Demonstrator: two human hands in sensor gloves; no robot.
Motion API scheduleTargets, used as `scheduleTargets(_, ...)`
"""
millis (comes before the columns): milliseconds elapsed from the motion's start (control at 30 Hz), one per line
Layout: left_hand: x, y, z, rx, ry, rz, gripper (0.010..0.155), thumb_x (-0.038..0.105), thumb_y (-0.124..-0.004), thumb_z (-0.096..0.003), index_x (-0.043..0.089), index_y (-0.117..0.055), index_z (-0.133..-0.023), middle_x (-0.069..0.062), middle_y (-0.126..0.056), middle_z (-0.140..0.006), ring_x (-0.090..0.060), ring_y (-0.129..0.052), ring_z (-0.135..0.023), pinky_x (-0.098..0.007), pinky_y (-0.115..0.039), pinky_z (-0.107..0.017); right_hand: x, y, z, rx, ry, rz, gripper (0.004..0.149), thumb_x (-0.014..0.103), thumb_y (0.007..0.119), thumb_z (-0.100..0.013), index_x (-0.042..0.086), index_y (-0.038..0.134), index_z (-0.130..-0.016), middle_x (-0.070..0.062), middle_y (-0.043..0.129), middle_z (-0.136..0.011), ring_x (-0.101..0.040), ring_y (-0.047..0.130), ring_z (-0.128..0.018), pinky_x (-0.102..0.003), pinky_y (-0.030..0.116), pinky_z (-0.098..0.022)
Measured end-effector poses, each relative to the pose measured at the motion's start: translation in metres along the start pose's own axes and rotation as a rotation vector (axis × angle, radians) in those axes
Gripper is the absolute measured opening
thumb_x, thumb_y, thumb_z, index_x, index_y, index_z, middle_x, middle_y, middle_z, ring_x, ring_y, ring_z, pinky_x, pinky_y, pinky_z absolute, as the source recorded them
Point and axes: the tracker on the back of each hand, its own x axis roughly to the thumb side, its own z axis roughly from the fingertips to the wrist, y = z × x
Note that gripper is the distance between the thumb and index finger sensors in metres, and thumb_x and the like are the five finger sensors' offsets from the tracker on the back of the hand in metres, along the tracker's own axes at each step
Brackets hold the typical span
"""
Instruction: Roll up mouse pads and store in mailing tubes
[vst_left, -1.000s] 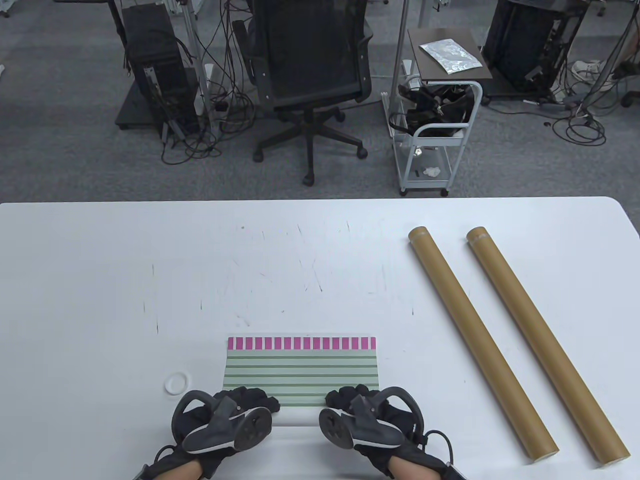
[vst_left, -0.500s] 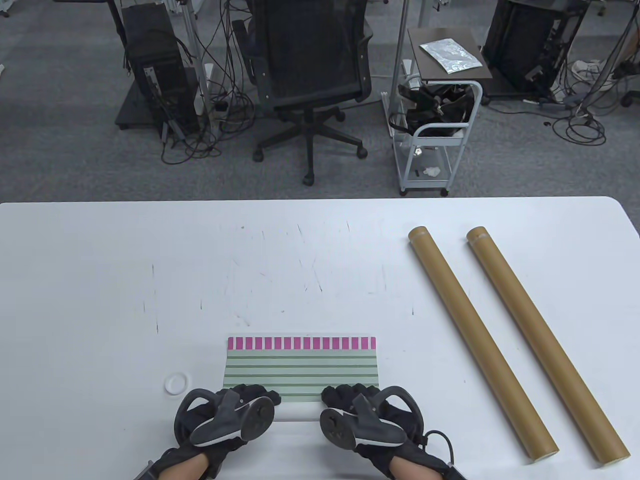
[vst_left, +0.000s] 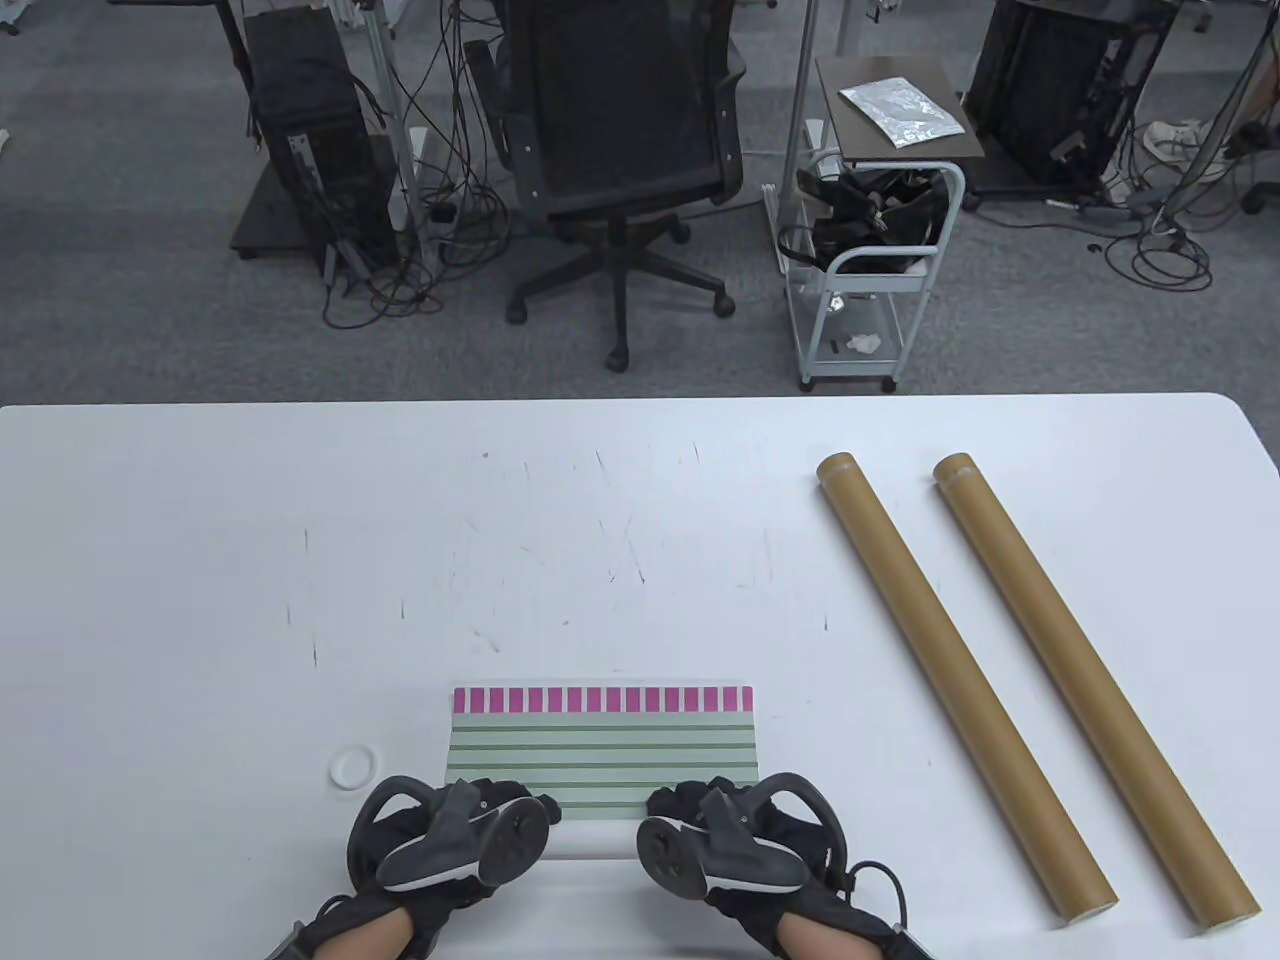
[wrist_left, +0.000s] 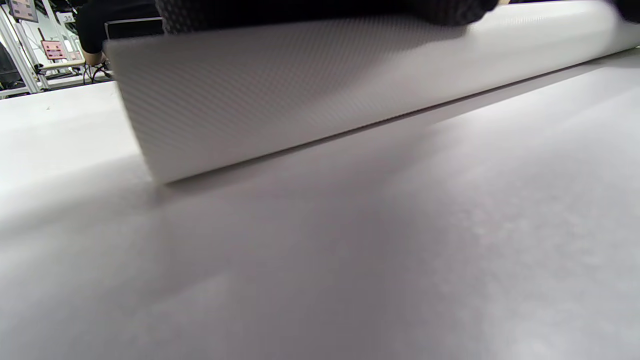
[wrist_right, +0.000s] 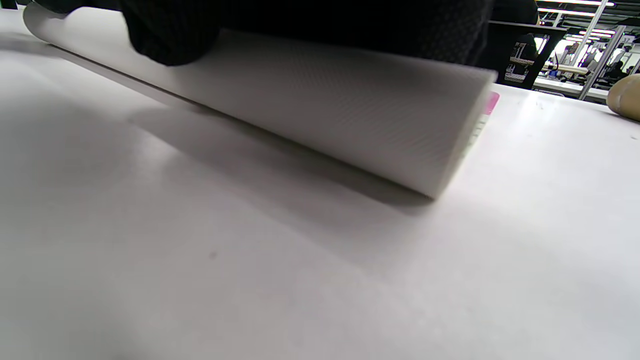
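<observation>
From the table view, a green-striped rectangular mouse pad with a row of magenta blocks along its far edge (vst_left: 600, 745) lay near the front edge of the white table (vst_left: 200, 600), its near edge curled up into a white roll under both gloved hands. The left hand (vst_left: 450, 835) pressed down on the left end of that roll and the right hand (vst_left: 735, 835) on the right end, fingers curled over the top of it. A small white ring-shaped cap (vst_left: 352, 768) sat just left of the pad. Two long brown cardboard mailing tubes (vst_left: 960, 680) lay side by side, well apart from the pad on the right, slanting toward the near right corner. In the left wrist view, the textured white underside of the roll (wrist_left: 300, 95) rested on the table, with black gloved fingers (wrist_left: 300, 10) draped over its top edge. In the right wrist view, the roll (wrist_right: 340, 115) showed the same way, gloved fingers (wrist_right: 170, 35) clamped over it, and a sliver of magenta print peeked out at its open right end.
</observation>
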Motion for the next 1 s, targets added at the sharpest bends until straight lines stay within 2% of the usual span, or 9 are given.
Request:
scheduleTargets(200,0.008,0.004,0.006,0.091,-0.018,-0.15,0.054,0.049,-0.074,-0.038,0.042,-0.071,-0.091,0.012,-0.088,-0.089,-0.012,-0.097,-0.078,-0.027,-0.087,-0.057,0.001,0.001,0.0,0.015,-0.01,-0.023,0.055,0.033,0.063,-0.05,0.016,0.064,-0.102,-0.011,0.076,-0.096,-0.034,0.083,-0.077,-0.05,0.073,-0.06)
scheduleTargets(267,0.006,0.003,0.004,0.081,0.0,-0.124,0.052,0.048,-0.073,-0.0383,0.042,-0.071,-0.09,0.013,-0.088,-0.088,-0.012,-0.096,-0.078,-0.027,-0.087,-0.057,0.0,0.001,0.001,0.019,-0.013,-0.038,0.056,0.032,0.061,-0.051,0.015,0.06,-0.104,-0.012,0.072,-0.098,-0.036,0.079,-0.08,-0.051,0.07,-0.063)
scheduleTargets(400,-0.002,-0.001,-0.002,0.008,0.023,-0.044,0.05,0.044,-0.062,-0.043,0.043,-0.067,-0.093,0.013,-0.083,-0.093,-0.013,-0.09,-0.084,-0.03,-0.082,-0.063,0.001,-0.007,0.006,-0.112,-0.022,0.002,0.062,0.038,0.062,-0.05,0.02,0.048,-0.108,-0.008,0.058,-0.108,-0.035,0.064,-0.095,-0.053,0.059,-0.071)
scheduleTargets(467,-0.002,0.0,-0.003,-0.007,0.021,-0.025,0.05,0.043,-0.062,-0.0434,0.043,-0.066,-0.094,0.012,-0.083,-0.093,-0.014,-0.089,-0.085,-0.032,-0.082,-0.063,0.004,-0.008,0.005,-0.107,-0.032,0.02,0.06,0.037,0.063,-0.05,0.02,0.052,-0.106,-0.008,0.063,-0.106,-0.035,0.069,-0.092,-0.053,0.061,-0.069)
scheduleTargets(533,-0.001,-0.001,-0.003,0.001,0.019,-0.051,0.051,0.043,-0.062,-0.0436,0.044,-0.065,-0.094,0.012,-0.082,-0.094,-0.013,-0.089,-0.085,-0.032,-0.082,-0.064,0.005,-0.002,0.001,-0.02,-0.038,0.03,0.058,0.037,0.066,-0.049,0.018,0.058,-0.104,-0.008,0.073,-0.099,-0.033,0.082,-0.081,-0.049,0.073,-0.061)
scheduleTargets(633,-0.001,0.001,-0.002,0.04,0.036,-0.088,0.051,0.045,-0.062,-0.0429,0.045,-0.065,-0.094,0.013,-0.082,-0.095,-0.015,-0.09,-0.086,-0.033,-0.082,-0.063,0.001,-0.002,-0.001,-0.036,-0.007,0.009,0.055,0.034,0.068,-0.05,0.021,0.06,-0.103,-0.005,0.075,-0.098,-0.029,0.084,-0.08,-0.048,0.074,-0.06)
scheduleTargets(767,0.001,0.008,0.001,0.127,0.033,-0.036,0.052,0.051,-0.07,-0.039,0.044,-0.068,-0.091,0.014,-0.083,-0.092,-0.014,-0.089,-0.085,-0.033,-0.08,-0.066,0.002,0.001,-0.005,-0.014,0.001,0.008,0.054,0.029,0.06,-0.052,0.019,0.058,-0.105,-0.007,0.072,-0.1,-0.032,0.08,-0.083,-0.05,0.071,-0.063)
scheduleTargets(900,0.005,0.004,0.0,0.111,0.055,-0.116,0.049,0.048,-0.072,-0.0399,0.046,-0.066,-0.089,0.017,-0.083,-0.09,-0.009,-0.092,-0.082,-0.03,-0.082,-0.064,0.0,0.002,-0.003,-0.033,0.017,0.0,0.055,0.029,0.059,-0.052,0.019,0.056,-0.106,-0.008,0.069,-0.103,-0.034,0.077,-0.088,-0.05,0.068,-0.065)
scheduleTargets(1000,0.0,0.002,-0.006,0.067,0.08,-0.029,0.047,0.044,-0.068,-0.0429,0.046,-0.067,-0.09,0.015,-0.083,-0.092,-0.011,-0.091,-0.084,-0.031,-0.082,-0.064,-0.005,-0.002,-0.001,-0.072,0.053,0.01,0.056,0.035,0.066,-0.05,0.019,0.061,-0.103,-0.008,0.074,-0.098,-0.031,0.08,-0.082,-0.05,0.069,-0.064)
